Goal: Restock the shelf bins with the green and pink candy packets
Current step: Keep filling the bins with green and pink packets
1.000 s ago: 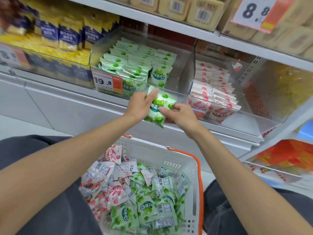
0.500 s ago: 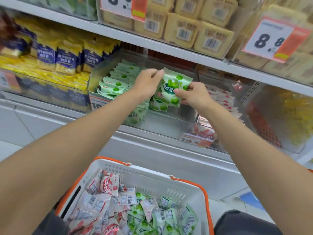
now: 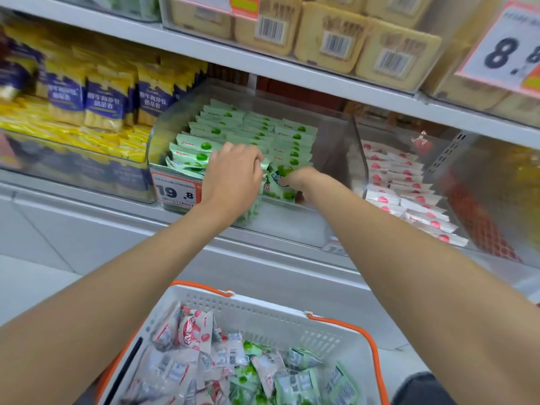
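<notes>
Head view: both hands reach into the near end of the clear bin [image 3: 336,147], where a green packet [image 3: 277,185] stands upright just in front of the green rows [image 3: 251,127]. The left hand [image 3: 233,176] curls its fingers onto the packet's top left edge, and the right hand [image 3: 301,179] pinches its right side, thumb on the front. Pink packets [image 3: 403,182] fill the bin to the right, and a basket [image 3: 263,311] of mixed packets sits nearest.
</notes>
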{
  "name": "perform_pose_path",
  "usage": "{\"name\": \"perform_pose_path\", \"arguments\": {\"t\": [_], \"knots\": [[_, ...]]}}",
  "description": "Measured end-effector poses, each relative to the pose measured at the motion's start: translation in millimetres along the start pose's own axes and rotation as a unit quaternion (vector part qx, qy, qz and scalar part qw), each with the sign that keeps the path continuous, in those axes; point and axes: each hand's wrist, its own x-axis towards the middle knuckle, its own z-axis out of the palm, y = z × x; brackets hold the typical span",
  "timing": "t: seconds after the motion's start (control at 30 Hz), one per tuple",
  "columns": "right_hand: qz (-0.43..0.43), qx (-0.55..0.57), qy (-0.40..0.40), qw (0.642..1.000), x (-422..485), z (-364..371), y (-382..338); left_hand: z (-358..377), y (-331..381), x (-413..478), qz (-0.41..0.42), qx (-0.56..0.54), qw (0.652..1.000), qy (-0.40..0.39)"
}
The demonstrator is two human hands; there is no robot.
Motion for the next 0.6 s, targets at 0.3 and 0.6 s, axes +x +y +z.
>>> {"name": "perform_pose_path", "arguments": {"t": [0.3,0.6], "knots": [[-0.047,-0.044,0.14,0.988,-25,-12,14,-7,8,-11,0.03,-0.034,0.998,0.054],[-0.394,-0.065,0.198,0.895,-126,52,114,-1,51,-106,-0.136,-0.174,0.973,-0.07]]}}
